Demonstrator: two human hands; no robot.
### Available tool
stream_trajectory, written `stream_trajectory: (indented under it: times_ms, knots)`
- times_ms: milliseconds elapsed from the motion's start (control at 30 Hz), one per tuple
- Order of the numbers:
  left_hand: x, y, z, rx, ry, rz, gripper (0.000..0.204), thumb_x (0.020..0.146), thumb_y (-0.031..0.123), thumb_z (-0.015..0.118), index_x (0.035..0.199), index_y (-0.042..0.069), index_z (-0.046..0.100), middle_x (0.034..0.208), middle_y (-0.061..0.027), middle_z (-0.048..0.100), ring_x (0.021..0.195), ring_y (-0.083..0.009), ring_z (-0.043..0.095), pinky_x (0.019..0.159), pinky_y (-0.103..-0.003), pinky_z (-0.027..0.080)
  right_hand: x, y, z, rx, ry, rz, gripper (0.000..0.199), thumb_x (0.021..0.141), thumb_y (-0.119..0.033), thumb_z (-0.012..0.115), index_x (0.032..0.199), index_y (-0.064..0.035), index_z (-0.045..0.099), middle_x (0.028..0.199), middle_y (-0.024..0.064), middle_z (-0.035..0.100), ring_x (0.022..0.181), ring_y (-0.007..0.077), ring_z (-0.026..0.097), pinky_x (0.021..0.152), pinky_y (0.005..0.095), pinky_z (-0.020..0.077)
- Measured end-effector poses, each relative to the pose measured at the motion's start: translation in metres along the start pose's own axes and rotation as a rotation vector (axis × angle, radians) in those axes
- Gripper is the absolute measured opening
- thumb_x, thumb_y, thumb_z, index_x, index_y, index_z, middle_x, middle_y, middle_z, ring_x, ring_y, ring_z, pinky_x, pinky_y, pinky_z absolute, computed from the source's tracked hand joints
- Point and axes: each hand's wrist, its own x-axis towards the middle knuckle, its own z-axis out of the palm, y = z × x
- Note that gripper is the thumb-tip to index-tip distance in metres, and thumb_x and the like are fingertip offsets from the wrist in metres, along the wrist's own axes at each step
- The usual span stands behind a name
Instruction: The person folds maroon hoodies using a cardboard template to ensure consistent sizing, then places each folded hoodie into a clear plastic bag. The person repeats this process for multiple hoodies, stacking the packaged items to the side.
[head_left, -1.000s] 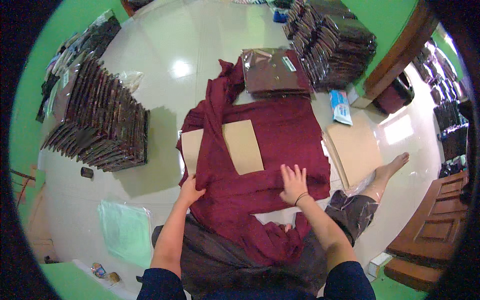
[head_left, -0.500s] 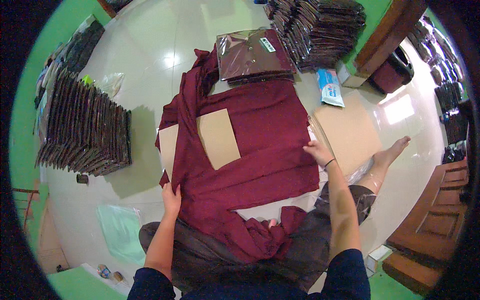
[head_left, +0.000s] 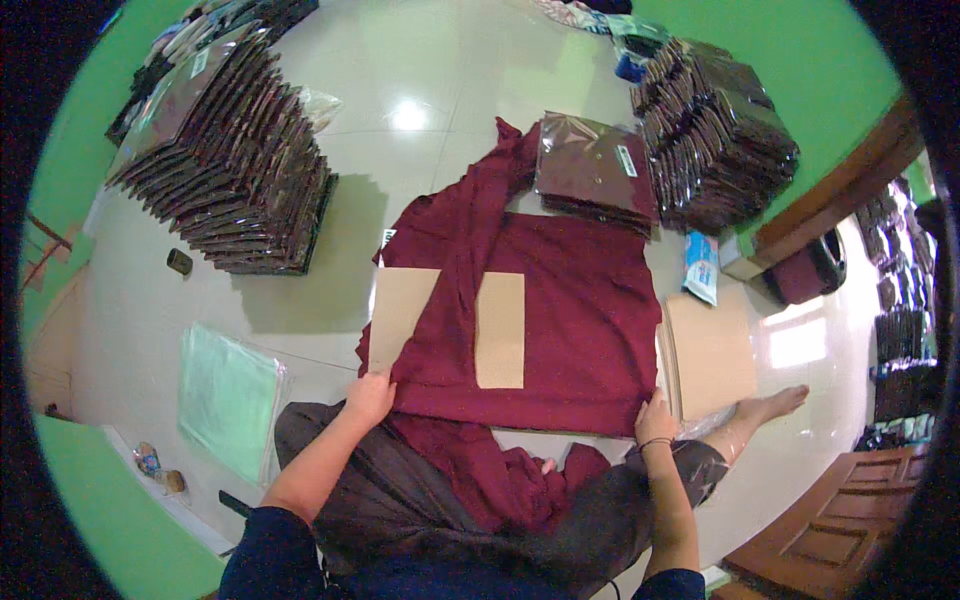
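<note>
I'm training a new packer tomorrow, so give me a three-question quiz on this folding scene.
1. True or false: the cardboard sheet lies on the maroon garment.
2. Which hand grips the garment's right lower corner? A) left hand B) right hand C) neither
3. Fill in: the bagged stack on the person's left stands on the ____.

Key:
1. True; part of it is covered by a folded strip of cloth.
2. B; the left hand holds the left edge beside the cardboard.
3. Floor, shiny pale tiles.
</note>
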Motion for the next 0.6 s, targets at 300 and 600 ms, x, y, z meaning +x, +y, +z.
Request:
stream_trajectory:
  times_ms: [300, 600]
  knots:
    - [0.057, -0.006, 0.025, -0.509, 0.161, 0.126, 0.053, 0.071, 0.031, 0.064, 0.109, -0.003, 0.051, 0.113, -0.0221, 0.044, 0.107, -0.0356, 0.044, 0.094, -0.039, 0.036, 0.108, -0.078, 0.009, 0.267, 0.229, -0.848, 0.045, 0.078, -0.016, 0.053, 0.119, 0.0015, 0.045, 0.127, 0.0222, 0.041, 0.118, 0.0361, 0.04, 0.1, 0.0401, 0.0325]
    - [0.077, -0.011, 0.02, -0.71, 0.136, 0.16, 0.041, 0.073, 0.03, 0.067, 0.096, -0.002, 0.055, 0.087, -0.018, 0.058, 0.087, -0.0322, 0.055, 0.08, -0.039, 0.042, 0.19, -0.218, -0.035, 0.298, 0.761, -0.371, 0.039, 0.079, -0.022, 0.059, 0.11, 0.0011, 0.05, 0.105, 0.0188, 0.051, 0.099, 0.0325, 0.048, 0.089, 0.0429, 0.0383]
